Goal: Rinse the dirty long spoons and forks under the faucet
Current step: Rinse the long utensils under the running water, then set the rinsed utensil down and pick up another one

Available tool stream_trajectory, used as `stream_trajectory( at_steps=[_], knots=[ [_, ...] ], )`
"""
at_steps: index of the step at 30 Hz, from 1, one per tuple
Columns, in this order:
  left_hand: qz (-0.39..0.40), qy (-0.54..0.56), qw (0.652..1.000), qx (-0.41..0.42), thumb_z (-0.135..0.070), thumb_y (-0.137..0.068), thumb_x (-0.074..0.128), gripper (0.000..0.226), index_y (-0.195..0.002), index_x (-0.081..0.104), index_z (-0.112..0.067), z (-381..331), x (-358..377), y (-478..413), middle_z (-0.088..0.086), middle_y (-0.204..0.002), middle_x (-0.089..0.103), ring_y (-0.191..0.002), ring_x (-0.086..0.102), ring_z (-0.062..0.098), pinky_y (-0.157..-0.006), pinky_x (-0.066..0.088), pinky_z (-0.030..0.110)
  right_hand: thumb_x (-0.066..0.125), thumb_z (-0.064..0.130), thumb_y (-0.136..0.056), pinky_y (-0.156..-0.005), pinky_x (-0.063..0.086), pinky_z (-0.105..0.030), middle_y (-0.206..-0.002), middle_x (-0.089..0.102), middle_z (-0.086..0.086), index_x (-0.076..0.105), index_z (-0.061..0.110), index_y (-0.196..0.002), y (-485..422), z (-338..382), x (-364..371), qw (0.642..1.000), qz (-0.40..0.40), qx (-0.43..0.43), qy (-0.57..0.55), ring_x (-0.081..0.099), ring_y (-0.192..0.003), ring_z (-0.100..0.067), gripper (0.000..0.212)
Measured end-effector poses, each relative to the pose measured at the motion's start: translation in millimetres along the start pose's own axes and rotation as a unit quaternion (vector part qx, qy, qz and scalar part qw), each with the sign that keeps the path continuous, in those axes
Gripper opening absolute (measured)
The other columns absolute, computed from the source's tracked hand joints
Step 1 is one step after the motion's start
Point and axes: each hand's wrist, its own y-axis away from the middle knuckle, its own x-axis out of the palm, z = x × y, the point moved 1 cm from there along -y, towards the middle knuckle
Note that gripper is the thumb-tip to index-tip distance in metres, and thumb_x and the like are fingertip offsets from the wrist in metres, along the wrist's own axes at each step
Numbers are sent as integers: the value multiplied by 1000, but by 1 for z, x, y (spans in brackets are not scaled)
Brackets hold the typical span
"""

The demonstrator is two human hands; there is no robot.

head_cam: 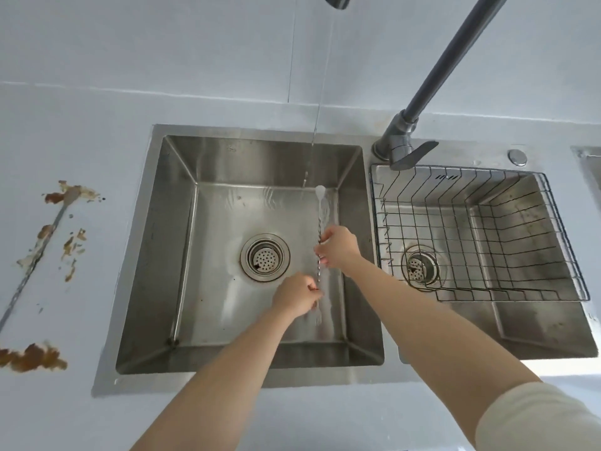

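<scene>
Over the left sink basin (182, 255) I hold a long twisted-handle spoon (319, 216) lengthwise, its bowl pointing away from me. A thin stream of water (320, 102) falls from the faucet spout (338, 0) onto the spoon's bowl. My right hand (338, 247) pinches the handle near its middle. My left hand (297, 294) grips the handle lower down, near the forked end. On the counter at far left lies another long utensil (39, 252), smeared with brown sauce.
The faucet's base and lever (403, 148) stand between the two basins. The right basin holds a wire rack (487, 236). Brown sauce stains (32, 358) mark the white counter at left. A drain strainer (265, 257) sits in the left basin's floor.
</scene>
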Motion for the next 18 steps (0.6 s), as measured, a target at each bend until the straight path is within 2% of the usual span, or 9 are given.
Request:
stream_trajectory(
  at_steps=[1, 3, 6, 8, 10, 12, 13, 18],
  knots=[
    [25, -11, 999, -23, -20, -85, 59, 26, -59, 56, -16, 3, 8, -6, 11, -79, 70, -79, 66, 25, -81, 51, 35, 56, -3, -81, -64, 53, -36, -74, 55, -12, 41, 15, -61, -6, -9, 5, 1000, 10, 10, 21, 56, -60, -24, 31],
    [59, -27, 995, -70, -20, -84, 61, 12, -82, 66, -9, 8, 21, -16, 9, -92, 71, -90, 66, 25, -83, 51, 34, 55, -2, -83, -73, 53, -37, -74, 54, -10, 39, 15, -60, -17, -28, 17, 998, 31, 34, 41, 57, -73, -25, 33],
    [85, -107, 986, -100, -23, -86, 61, 24, -104, 64, -7, 18, 38, -28, 10, -107, 68, -100, 63, 26, -85, 50, 33, 53, -3, -84, -75, 54, -39, -72, 55, -12, 37, 15, -58, -33, -57, 35, 995, 24, 62, 78, 63, -80, -30, 35],
    [80, -150, 980, -104, -24, -87, 60, 27, -109, 61, -8, 23, 48, -34, 9, -113, 65, -105, 61, 27, -89, 49, 34, 51, -1, -85, -77, 56, -40, -92, 64, -19, 41, 13, -62, -40, -70, 45, 992, 15, 67, 105, 65, -90, -34, 29],
    [64, -173, 977, -107, -19, -90, 54, 25, -111, 59, -8, 24, 53, -38, 10, -118, 63, -109, 59, 28, -93, 48, 35, 48, 1, -86, -81, 55, -40, -108, 64, -20, 53, 8, -80, -41, -72, 50, 990, 9, 67, 126, 63, -100, -35, 10],
    [55, -197, 974, -99, -14, -94, 45, 26, -116, 58, -6, 25, 57, -42, 12, -124, 60, -114, 56, 28, -95, 46, 34, 47, 2, -85, -84, 53, -38, -115, 62, -19, 58, 2, -102, -46, -73, 54, 987, -5, 71, 145, 61, -105, -34, 20],
    [58, -202, 973, -93, -12, -95, 41, 28, -118, 56, -5, 25, 59, -43, 12, -126, 59, -116, 55, 28, -95, 45, 33, 47, 3, -85, -86, 53, -37, -116, 62, -19, 58, 1, -107, -47, -73, 56, 986, -7, 77, 149, 61, -105, -33, 24],
    [63, -267, 960, -50, -5, -93, 42, 29, -118, 56, -7, 12, 56, -41, 13, -121, 62, -111, 59, 29, -90, 49, 37, 52, 9, -90, -87, 47, -38, -123, 57, -19, 51, 2, -116, -45, -70, 52, 980, -35, 82, 180, 56, -113, -35, 27]
  ],
)
